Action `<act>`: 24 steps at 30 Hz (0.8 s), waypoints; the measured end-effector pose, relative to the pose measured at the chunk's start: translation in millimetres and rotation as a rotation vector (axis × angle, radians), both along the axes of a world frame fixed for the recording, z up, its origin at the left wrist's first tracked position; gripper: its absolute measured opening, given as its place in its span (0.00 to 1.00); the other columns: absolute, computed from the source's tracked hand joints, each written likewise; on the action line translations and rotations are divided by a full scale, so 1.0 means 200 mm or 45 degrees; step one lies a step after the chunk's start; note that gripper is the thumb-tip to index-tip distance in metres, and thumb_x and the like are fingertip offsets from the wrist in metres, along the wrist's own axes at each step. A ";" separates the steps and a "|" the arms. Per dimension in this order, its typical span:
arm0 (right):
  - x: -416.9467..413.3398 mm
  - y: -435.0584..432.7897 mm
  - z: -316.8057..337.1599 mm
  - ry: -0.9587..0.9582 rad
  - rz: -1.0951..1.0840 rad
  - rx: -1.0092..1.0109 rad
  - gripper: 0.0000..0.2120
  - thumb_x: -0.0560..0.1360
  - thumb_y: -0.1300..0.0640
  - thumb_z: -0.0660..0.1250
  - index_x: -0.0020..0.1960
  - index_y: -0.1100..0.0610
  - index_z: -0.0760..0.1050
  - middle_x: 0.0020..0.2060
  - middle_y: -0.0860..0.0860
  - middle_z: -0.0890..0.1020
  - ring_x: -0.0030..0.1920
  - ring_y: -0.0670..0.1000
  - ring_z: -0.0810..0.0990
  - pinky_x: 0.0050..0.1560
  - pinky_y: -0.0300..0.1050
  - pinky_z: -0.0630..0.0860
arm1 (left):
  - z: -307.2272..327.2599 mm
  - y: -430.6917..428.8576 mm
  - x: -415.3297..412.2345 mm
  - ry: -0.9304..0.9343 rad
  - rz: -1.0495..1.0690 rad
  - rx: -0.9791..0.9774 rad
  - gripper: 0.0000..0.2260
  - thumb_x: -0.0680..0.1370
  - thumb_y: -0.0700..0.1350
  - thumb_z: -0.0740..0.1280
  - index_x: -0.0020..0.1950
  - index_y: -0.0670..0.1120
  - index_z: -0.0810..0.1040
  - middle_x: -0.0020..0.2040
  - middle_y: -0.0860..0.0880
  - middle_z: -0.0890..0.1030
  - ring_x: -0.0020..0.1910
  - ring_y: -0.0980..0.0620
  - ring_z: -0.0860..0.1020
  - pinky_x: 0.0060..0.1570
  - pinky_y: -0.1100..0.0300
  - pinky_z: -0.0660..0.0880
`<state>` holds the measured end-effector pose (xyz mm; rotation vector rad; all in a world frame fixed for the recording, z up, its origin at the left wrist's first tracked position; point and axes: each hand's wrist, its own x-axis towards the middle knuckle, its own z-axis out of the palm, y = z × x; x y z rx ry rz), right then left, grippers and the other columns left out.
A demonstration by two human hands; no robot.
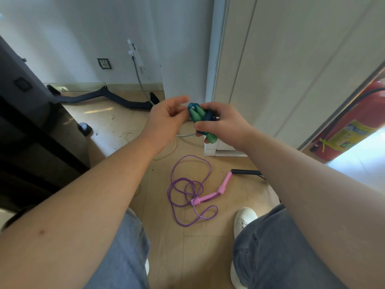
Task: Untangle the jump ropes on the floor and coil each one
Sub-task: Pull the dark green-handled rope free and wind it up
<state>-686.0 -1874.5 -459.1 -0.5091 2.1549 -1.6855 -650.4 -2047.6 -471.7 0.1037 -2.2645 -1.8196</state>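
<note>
Green-handled jump rope (200,117), coiled, is gripped in the right hand (224,122) while the left hand (166,118) pinches its loop.

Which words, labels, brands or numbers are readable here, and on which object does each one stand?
No text can be read in this picture.
Yellow label on the fire extinguisher: has print, too blurred to read.
Socket: no text visible.
Green rope and purple rope: no text visible.
</note>
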 end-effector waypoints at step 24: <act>-0.02 0.02 -0.01 0.434 0.078 0.626 0.16 0.73 0.51 0.72 0.59 0.48 0.77 0.40 0.40 0.77 0.38 0.40 0.76 0.37 0.34 0.71 | -0.03 0.03 0.02 0.000 0.028 -0.258 0.08 0.78 0.40 0.71 0.57 0.46 0.85 0.46 0.52 0.85 0.42 0.58 0.84 0.43 0.66 0.81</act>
